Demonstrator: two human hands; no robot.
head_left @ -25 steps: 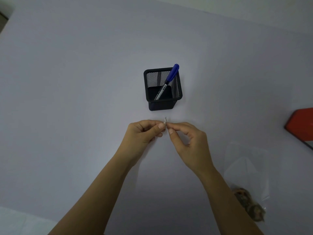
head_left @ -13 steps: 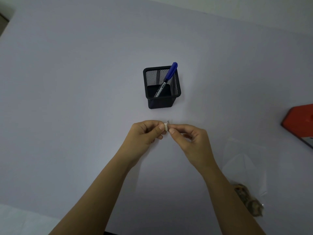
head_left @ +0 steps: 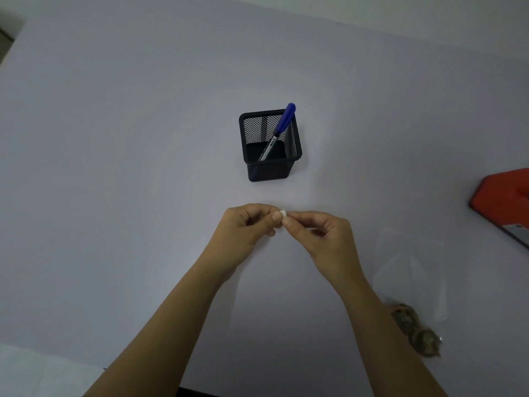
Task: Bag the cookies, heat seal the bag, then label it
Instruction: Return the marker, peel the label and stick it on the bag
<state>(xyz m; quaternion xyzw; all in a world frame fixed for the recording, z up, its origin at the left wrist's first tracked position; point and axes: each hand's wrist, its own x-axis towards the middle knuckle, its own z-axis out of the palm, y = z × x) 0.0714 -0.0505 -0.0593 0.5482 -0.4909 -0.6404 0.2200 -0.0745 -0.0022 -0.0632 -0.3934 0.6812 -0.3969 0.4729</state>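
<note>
Both hands are up over the table [head_left: 114, 167], in front of me, fingertips meeting.

Left hand [head_left: 246, 227]: thumb and forefinger pinch a small white label [head_left: 283, 214]. The other fingers are curled under.

Right hand [head_left: 320, 236]: thumb and forefinger pinch the same label from the other side. The remaining fingers are loosely curled.

Label: tiny in view and mostly covered by my fingertips, with a thin edge sticking up between them. I can't tell if it is one layer or two, or if anything is written on it.

Bag [head_left: 412, 270]: clear, lying flat on the table to the right of my right forearm, well apart from the label. The cookies [head_left: 420, 336] sit at its near end, partly hidden by the forearm. I can't tell if the far end is sealed, as the film barely shows.

Beyond my hands: a black mesh cup [head_left: 269, 173], upright, near the fingertips but not touching. One blue pen [head_left: 281, 126] is inside, leaning toward the far right corner, its cap above the rim.

Right edge: a red box [head_left: 506, 196], cut off by the frame.
</note>
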